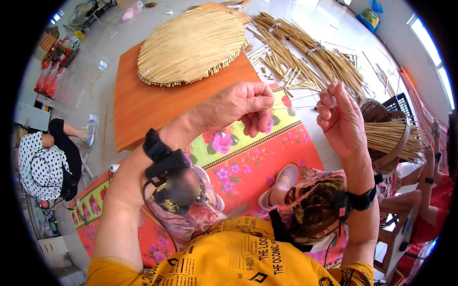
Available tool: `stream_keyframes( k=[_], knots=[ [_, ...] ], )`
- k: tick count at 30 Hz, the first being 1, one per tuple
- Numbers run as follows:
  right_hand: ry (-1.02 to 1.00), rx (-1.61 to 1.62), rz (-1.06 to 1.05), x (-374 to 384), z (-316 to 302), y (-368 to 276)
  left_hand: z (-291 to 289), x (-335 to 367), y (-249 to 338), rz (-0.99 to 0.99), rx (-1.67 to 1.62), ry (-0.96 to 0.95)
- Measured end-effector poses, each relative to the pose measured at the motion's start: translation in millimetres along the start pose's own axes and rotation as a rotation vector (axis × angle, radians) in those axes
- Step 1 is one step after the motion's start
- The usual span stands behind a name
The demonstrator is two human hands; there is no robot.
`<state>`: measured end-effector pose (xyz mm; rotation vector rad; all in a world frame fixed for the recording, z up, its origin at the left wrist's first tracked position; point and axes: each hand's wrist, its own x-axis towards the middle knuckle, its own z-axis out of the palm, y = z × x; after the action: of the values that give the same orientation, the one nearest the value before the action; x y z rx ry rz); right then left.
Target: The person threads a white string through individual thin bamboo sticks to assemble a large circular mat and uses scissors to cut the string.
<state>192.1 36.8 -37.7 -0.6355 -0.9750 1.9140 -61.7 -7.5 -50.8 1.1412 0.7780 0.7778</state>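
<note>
My left hand (248, 106) is raised in front of me, thumb and forefinger pinched together, the other fingers curled. Across from it, my right hand (341, 117) is also closed in a pinch, palm turned partly inward. A thin pale thread (296, 107) runs faintly between the two pinches; its ends are hidden in the fingers. Beyond my left hand, a round thick disc of trimmed straw stalks (191, 45) lies on a low orange-brown wooden table (129, 105), apart from both hands.
Bundles of dry stalks (319, 55) and cut pieces lie on the tiled floor at far right. A wicker basket of thin sticks (393, 138) stands right of my right hand. A flowered mat (238, 167) lies underfoot. People sit at left (45, 164) and right (431, 209).
</note>
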Motion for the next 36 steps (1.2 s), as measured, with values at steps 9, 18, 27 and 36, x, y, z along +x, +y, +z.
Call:
stream_keyframes(
  k=[9, 18, 27, 36],
  knots=[
    [0.23, -0.091, -0.033, 4.3, -17.4, 4.1, 31.1, -26.0, 5.5, -0.091, 0.191, -0.182],
    [0.07, 0.368, 0.003, 3.6, -29.7, 13.4, 27.7, -80.7, -3.1, -0.108, 0.025, -0.154],
    [0.255, 0.34, -0.031, 15.5, -59.9, -5.3, 23.7, -139.3, 1.6, -0.308, -0.048, 0.037],
    [0.211, 0.363, -0.022, 24.2, -89.0, -17.2, 13.7, -147.4, -7.3, -0.204, 0.028, 0.154]
  ],
)
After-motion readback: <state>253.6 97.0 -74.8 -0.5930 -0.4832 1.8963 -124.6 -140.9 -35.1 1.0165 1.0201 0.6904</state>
